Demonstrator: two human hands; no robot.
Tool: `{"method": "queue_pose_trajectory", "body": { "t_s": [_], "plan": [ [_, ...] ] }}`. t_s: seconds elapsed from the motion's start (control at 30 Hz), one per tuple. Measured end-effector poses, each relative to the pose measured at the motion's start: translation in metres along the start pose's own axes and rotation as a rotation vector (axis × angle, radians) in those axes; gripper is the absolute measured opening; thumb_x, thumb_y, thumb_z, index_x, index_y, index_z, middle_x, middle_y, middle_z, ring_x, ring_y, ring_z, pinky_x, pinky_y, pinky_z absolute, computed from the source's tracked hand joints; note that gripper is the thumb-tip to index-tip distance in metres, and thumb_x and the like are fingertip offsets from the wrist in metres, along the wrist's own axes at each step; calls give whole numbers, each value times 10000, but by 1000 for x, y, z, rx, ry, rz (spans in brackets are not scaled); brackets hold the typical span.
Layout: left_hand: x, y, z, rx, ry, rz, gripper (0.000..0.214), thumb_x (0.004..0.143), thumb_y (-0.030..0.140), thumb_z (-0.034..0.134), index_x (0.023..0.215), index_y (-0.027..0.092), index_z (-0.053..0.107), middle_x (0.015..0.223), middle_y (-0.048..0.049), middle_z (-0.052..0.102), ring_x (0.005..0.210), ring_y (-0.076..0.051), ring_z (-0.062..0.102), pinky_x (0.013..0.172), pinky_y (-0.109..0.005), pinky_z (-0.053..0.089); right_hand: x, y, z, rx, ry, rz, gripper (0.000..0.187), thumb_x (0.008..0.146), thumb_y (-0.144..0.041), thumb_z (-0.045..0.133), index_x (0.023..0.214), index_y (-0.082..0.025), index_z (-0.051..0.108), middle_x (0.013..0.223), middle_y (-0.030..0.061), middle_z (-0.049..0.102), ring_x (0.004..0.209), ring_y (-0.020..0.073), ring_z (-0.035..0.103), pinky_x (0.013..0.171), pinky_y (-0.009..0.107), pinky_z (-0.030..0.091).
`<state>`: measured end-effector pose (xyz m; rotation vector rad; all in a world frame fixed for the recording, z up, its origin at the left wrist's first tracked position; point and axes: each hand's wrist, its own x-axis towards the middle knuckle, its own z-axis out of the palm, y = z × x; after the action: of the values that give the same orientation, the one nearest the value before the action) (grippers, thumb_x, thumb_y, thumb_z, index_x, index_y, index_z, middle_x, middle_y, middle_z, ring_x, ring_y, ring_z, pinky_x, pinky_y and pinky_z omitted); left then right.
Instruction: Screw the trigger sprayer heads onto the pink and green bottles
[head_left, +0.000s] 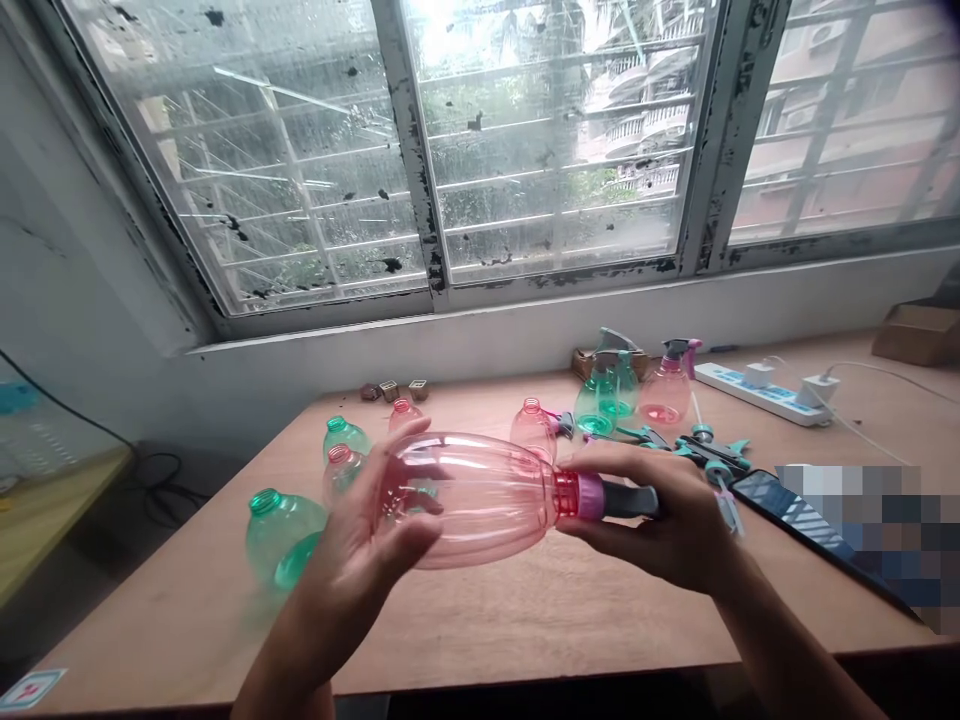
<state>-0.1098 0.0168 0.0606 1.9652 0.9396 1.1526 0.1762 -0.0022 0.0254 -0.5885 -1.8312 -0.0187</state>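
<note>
A clear pink spray bottle [480,500] lies sideways in the air above the table, its neck pointing right. My left hand [352,550] is wrapped round the base end. At the neck, the fingers of my right hand [660,510] close round the pink collar and grey spray head [615,498]. No trigger shows from this side. Behind and left of my left hand stand open-necked bottles: a green bottle [281,535] nearest, another green bottle [345,432] and a pink bottle [341,468] farther back. Another pink bottle [532,425] stands behind the held one.
Finished-looking green spray bottles [596,400] and a pink spray bottle [666,390] stand at the back. Loose grey and pink spray heads [712,455] lie right of them, near a phone [817,540]. A white power strip [765,393] with plugged chargers and a cardboard box [919,333] sit at right.
</note>
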Motion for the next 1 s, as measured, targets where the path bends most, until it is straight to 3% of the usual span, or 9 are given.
{"method": "queue_pose_trajectory", "body": {
  "t_s": [0.1, 0.23, 0.33, 0.47, 0.57, 0.67, 0.77, 0.87, 1.0],
  "plan": [
    [-3, 7, 4, -39, 3, 195, 891, 747, 567, 849, 1518, 396, 436, 1569, -66, 481, 1353, -395, 544, 1099, -509, 522, -3, 0, -3, 92, 21, 108, 397, 803, -168, 870, 1147, -242, 685, 989, 7, 790, 817, 165, 737, 746, 226, 572],
    [-7, 13, 7, -2, 6, 342, 1012, 683, 552, 899, 1550, 402, 400, 1683, -44, 315, 1487, -424, 381, 1228, -563, 351, -4, -2, -6, 184, 17, 142, 430, 781, -178, 887, 1155, -266, 693, 988, -10, 781, 800, 167, 733, 718, 223, 576],
    [-6, 7, 4, 22, -49, 299, 1013, 773, 524, 846, 1596, 453, 259, 1706, -31, 267, 1507, -417, 358, 1219, -597, 344, -4, -3, -8, 114, 43, 124, 459, 781, -141, 883, 1174, -282, 692, 1041, -13, 792, 881, 175, 741, 813, 228, 573],
    [-4, -6, -2, 180, -67, 183, 1075, 793, 434, 858, 1610, 478, 160, 1666, -60, 354, 1437, -427, 466, 1182, -672, 348, -5, -4, -13, 40, 54, 92, 480, 791, -99, 865, 1193, -296, 694, 1059, -32, 804, 902, 158, 744, 852, 211, 561],
    [-4, -11, -3, 232, -48, 213, 1142, 781, 393, 876, 1623, 449, 107, 1653, -86, 376, 1369, -394, 552, 1165, -627, 411, -5, -5, -17, 73, 51, 108, 493, 787, -102, 871, 1203, -301, 697, 1062, -32, 806, 891, 160, 746, 832, 213, 563],
    [-3, -9, 1, 303, -61, 294, 1019, 874, 333, 794, 1630, 419, 117, 1683, -83, 325, 1412, -365, 517, 1181, -565, 423, -6, -6, -19, 112, 54, 167, 498, 776, -110, 881, 1194, -312, 701, 1038, -34, 803, 858, 166, 739, 787, 225, 564],
    [1, -9, 10, 432, -38, 337, 891, 956, 262, 678, 1630, 419, 116, 1717, -59, 245, 1484, -358, 423, 1213, -559, 377, -6, -4, -22, 142, 41, 230, 466, 769, -135, 892, 1160, -318, 714, 1011, -28, 796, 819, 173, 719, 725, 237, 554],
    [5, -9, 19, 476, 54, 374, 924, 978, 201, 622, 1621, 459, 10, 1703, -41, 289, 1538, -340, 327, 1250, -587, 280, -5, -1, -23, 177, 0, 290, 399, 785, -191, 892, 1128, -310, 726, 941, -14, 783, 740, 175, 687, 643, 253, 524],
    [4, -5, 23, 501, 31, 296, 1034, 940, 253, 701, 1623, 425, -56, 1663, -92, 368, 1540, -365, 311, 1254, -659, 131, -5, 1, -23, 197, 4, 366, 309, 819, -230, 868, 1088, -282, 723, 883, 6, 760, 715, 186, 677, 596, 259, 513]
  ]
}}
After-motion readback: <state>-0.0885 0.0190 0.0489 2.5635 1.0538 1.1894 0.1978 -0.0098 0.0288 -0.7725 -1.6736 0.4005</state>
